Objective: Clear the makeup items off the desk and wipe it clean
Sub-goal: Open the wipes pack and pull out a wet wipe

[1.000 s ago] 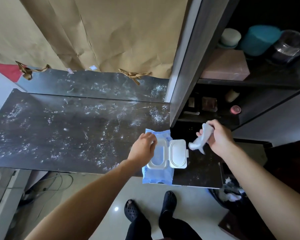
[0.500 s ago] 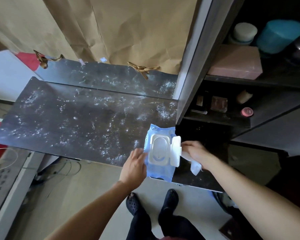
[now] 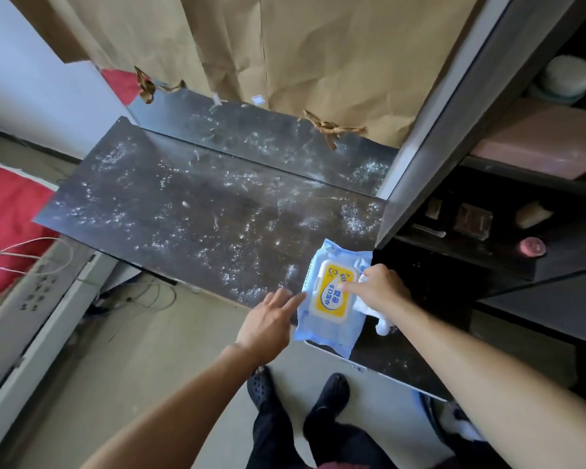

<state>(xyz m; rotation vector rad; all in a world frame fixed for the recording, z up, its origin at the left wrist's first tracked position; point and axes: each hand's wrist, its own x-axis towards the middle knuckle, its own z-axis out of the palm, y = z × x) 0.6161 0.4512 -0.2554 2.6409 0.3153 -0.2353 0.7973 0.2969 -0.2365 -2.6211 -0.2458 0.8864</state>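
While we look down from the head camera, we see a long dark desk top (image 3: 190, 211) speckled all over with white powder. At its near right end lies a soft blue wet-wipe pack (image 3: 332, 336), flat on the desk with its lower corner reaching past the front edge. We find its white hinged lid with a yellow label (image 3: 332, 299) lying flat on the pack.

We see the person's left hand (image 3: 268, 319) with its fingers straight and spread, the index fingertip touching the pack's left edge; it holds nothing. The right hand (image 3: 379, 289) comes in from the right. Its index finger (image 3: 349, 286) is stretched out and presses on the lid, while the other fingers curl around a crumpled white wipe (image 3: 381, 324) that bulges out beneath the palm and rests on the desk just beside the pack.

Behind the desk we note creased brown paper (image 3: 318, 45). To the right stand dark shelves (image 3: 487, 265) with a pink box (image 3: 535, 147) and a small round pink item (image 3: 531, 247). At far left we see red cloth (image 3: 7, 204), and below the desk the person's black shoes (image 3: 263, 387).
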